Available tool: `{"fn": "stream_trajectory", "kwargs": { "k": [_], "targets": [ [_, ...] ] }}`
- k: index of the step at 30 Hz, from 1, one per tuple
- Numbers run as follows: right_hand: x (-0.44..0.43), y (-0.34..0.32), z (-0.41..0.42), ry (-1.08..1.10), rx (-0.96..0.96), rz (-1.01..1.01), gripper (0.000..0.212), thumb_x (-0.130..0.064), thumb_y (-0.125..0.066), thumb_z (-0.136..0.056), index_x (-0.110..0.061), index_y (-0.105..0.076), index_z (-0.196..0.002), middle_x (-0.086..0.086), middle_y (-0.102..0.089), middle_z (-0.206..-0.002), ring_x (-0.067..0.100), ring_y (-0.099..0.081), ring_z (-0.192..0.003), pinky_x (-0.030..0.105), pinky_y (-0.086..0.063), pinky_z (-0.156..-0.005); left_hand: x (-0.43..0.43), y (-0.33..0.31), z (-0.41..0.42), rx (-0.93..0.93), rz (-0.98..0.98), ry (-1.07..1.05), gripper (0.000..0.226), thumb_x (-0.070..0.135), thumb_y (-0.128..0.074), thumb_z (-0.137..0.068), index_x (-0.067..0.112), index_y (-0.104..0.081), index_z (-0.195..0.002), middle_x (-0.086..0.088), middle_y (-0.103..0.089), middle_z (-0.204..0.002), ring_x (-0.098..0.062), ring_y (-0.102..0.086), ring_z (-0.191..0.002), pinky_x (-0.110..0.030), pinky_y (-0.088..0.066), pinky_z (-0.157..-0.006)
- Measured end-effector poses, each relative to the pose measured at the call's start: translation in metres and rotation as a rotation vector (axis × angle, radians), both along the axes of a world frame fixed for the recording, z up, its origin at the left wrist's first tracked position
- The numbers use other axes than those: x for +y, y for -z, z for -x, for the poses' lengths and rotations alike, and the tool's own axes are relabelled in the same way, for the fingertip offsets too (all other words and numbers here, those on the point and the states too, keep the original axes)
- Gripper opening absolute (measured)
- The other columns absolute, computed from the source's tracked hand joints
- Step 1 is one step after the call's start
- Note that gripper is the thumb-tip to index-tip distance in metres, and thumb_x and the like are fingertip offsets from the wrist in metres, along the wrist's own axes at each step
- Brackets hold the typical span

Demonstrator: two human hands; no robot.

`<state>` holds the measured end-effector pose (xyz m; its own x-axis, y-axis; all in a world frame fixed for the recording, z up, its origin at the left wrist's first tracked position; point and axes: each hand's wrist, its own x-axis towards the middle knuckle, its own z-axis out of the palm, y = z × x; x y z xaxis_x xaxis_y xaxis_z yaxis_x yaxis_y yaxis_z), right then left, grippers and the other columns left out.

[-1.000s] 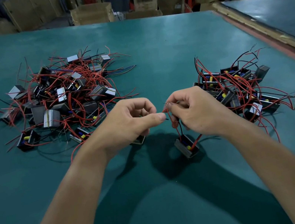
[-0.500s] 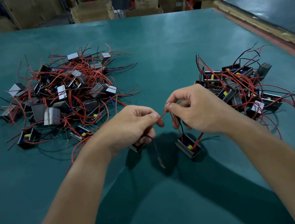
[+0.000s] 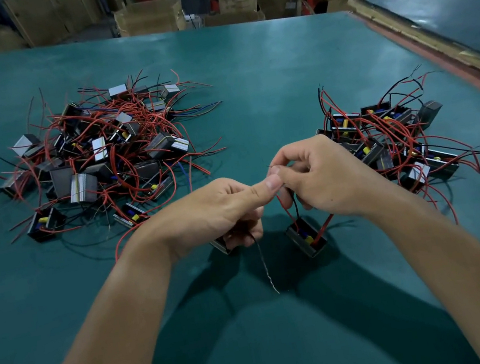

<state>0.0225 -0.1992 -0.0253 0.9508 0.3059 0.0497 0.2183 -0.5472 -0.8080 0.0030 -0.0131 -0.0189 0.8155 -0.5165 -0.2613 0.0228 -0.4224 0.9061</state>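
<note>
A small black box-shaped part [image 3: 307,239] with red and black wires hangs just above the green table [image 3: 263,82], below my right hand [image 3: 324,180]. That hand pinches the tips of its wires between thumb and forefinger. My left hand [image 3: 218,211] meets it thumb to thumb, pinching the same wire ends; its lower fingers curl round a second small box part [image 3: 220,245], mostly hidden. A bare twisted wire end [image 3: 266,269] dangles from the left hand.
A big tangled pile of the same wired box parts [image 3: 100,154] lies at the left. A smaller pile [image 3: 390,140] lies at the right, just behind my right hand. Cardboard boxes [image 3: 150,17] stand beyond the far edge; another table [image 3: 443,17] adjoins at right.
My hands have closed together, the left thumb now against the right fingertips on the wire ends. The twisted wire end dropped out below my left hand about half a second ago and still hangs.
</note>
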Motion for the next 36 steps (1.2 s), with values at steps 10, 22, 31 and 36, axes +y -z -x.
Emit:
{"fn": "stream_trajectory", "kwargs": {
  "k": [10, 22, 31, 36],
  "targets": [
    [-0.001, 0.001, -0.002, 0.011, -0.033, 0.020, 0.023, -0.022, -0.056, -0.099, -0.021, -0.065, -0.078, -0.004, -0.069, -0.057, 0.018, -0.043, -0.044, 0.032, -0.042, -0.050, 0.009, 0.003, -0.003, -0.089, -0.083, 0.051, 0.046, 0.058, -0.078, -0.060, 0.015, -0.061, -0.057, -0.003, -0.048, -0.050, -0.013, -0.042, -0.049, -0.023, -0.037, -0.053],
    [0.001, 0.006, -0.005, 0.014, 0.099, -0.008, 0.022, -0.016, -0.046, -0.103, -0.016, -0.059, -0.084, 0.005, -0.068, -0.055, 0.017, -0.055, -0.037, 0.026, -0.043, -0.040, 0.002, 0.004, -0.012, -0.072, 0.266, -0.539, 0.011, 0.016, -0.052, -0.100, 0.010, -0.057, -0.092, 0.001, -0.045, -0.053, -0.013, -0.048, -0.042, -0.023, -0.045, -0.040],
    [-0.002, 0.002, -0.002, -0.011, -0.033, -0.034, 0.022, -0.012, -0.062, -0.096, -0.017, -0.073, -0.077, -0.009, -0.054, -0.050, 0.018, -0.055, -0.044, 0.036, -0.055, -0.045, 0.002, 0.007, -0.010, -0.098, 0.290, -0.405, 0.033, -0.012, -0.041, -0.097, 0.008, -0.057, -0.116, -0.004, -0.062, -0.078, -0.010, -0.052, -0.048, -0.021, -0.044, -0.041],
    [0.000, 0.000, -0.002, 0.010, -0.019, -0.150, 0.019, -0.006, -0.067, -0.092, -0.017, -0.073, -0.078, -0.006, -0.051, -0.056, 0.012, -0.053, -0.044, 0.026, -0.053, -0.045, 0.001, 0.006, -0.010, -0.075, 0.285, -0.391, 0.048, -0.023, -0.037, -0.087, 0.006, -0.066, -0.111, -0.004, -0.054, -0.080, -0.009, -0.054, -0.050, -0.021, -0.046, -0.043]
  ]
}}
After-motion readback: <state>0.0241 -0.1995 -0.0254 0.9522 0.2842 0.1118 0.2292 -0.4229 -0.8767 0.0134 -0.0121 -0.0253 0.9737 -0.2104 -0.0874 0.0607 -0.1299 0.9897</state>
